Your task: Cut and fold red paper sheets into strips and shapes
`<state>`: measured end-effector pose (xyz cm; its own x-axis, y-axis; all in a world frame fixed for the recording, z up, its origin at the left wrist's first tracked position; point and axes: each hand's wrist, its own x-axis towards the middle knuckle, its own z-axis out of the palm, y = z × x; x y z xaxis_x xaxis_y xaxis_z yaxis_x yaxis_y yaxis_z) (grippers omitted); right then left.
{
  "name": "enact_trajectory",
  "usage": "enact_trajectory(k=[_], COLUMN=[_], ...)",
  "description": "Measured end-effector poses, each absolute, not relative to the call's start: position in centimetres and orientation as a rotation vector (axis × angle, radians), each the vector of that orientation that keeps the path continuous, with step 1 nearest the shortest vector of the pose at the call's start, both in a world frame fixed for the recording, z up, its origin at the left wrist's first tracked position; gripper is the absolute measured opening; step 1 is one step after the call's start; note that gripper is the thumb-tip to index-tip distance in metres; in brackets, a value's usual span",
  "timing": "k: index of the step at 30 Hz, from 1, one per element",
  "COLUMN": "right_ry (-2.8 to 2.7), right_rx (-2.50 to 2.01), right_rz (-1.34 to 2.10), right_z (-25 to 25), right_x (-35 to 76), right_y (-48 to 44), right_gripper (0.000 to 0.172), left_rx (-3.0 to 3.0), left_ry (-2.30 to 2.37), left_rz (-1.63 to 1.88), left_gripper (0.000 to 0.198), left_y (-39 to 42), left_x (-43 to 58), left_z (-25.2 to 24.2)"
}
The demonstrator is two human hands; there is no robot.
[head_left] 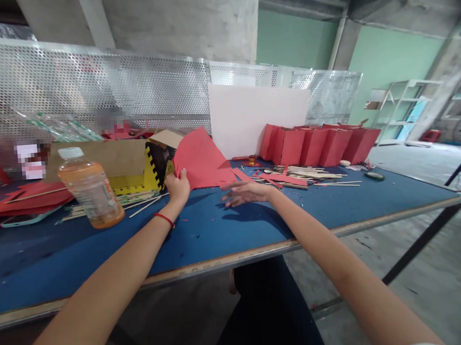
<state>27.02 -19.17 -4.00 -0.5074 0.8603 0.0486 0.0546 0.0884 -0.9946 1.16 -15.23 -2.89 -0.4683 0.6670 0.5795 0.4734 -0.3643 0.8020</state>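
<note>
A sheet of red paper stands tilted up from the blue tabletop, its left edge pinched in my left hand. A red cord circles my left wrist. Over the table, just right of the sheet's lower edge, my right hand has its fingers apart and holds nothing. Narrow strips of red paper lie beyond it among thin wooden sticks. Close behind my left hand is a yellow and black cardboard box, partly covered by the sheet.
A plastic bottle with orange liquid stands left of my left hand. Several folded red paper pieces stand upright at the back right, before a white board. More red paper lies at far left. A wooden edge borders the table.
</note>
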Motion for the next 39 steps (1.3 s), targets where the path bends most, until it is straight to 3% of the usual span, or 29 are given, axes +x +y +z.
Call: enact_trajectory(k=[2,8,9,13,15,17,19,23,26,27,30,33,35,37,39], right_ry=[-1.64,-1.476,-1.53,-1.949,-1.811,-1.559,-1.459,-1.511,-1.667,-1.611,-1.361,-1.352,-1.472,-1.798,-1.718], right_rx=[-0.922,-0.9,-0.84,-0.563,-0.739,-0.815,-0.779,-0.63,-0.615,-0.683,-0.853,-0.814,-0.741,-0.519,-0.522], right_rz=[1.588,1.323,1.396,2.21,2.103,1.738,1.565,1.643,2.17,2.166,1.733,1.669,1.827,2.377,2.385], right_z=[-4.2,-3.1,-2.7,-2.3,-2.6,-2.9,-2.9,-2.9,-3.0,-2.9,-2.1,-1.3,-1.5,-2.0,-2.7], right_x=[26.8,27.2,27.0,25.3,24.8,24.7,24.8,23.3,21.1,20.5,19.5,18.5,17.4,16.1,15.1], right_y=[-19.0,-19.6,-20.2,-22.1,-21.7,-20.9,-20.5,-22.4,-23.7,-23.6,-22.4,-22.7,-24.1,-25.2,-25.0], right_gripper=[0.04,0.048,0.046,0.058,0.052,0.043,0.044,0.053,0.057,0.054,0.037,0.031,0.033,0.047,0.048], left_rx=[1.533,1.527,1.53,1.562,1.577,1.583,1.58,1.599,1.636,1.643,1.656,1.674,1.696,1.722,1.754], left_ry=[1.665,1.645,1.648,1.66,1.657,1.651,1.646,1.623,1.588,1.578,1.555,1.544,1.534,1.515,1.479], left_rz=[1.969,2.026,2.03,2.03,2.033,2.038,2.045,2.058,2.064,2.068,2.078,2.064,2.048,2.039,2.05], left_gripper=[0.031,0.028,0.027,0.026,0.027,0.027,0.027,0.027,0.029,0.029,0.029,0.027,0.026,0.025,0.026], left_y=[-15.0,-14.6,-14.6,-14.8,-15.0,-15.1,-15.1,-15.1,-15.1,-15.1,-15.0,-14.6,-14.3,-13.9,-13.6], left_x=[1.1,1.0,1.0,0.8,0.7,0.6,0.6,0.4,0.3,0.2,0.0,-0.3,-0.6,-1.0,-1.4], left_z=[-3.0,-3.2,-3.3,-3.1,-3.0,-2.8,-2.6,-2.4,-2.3,-2.2,-2.0,-1.8,-1.5,-1.2,-0.8])
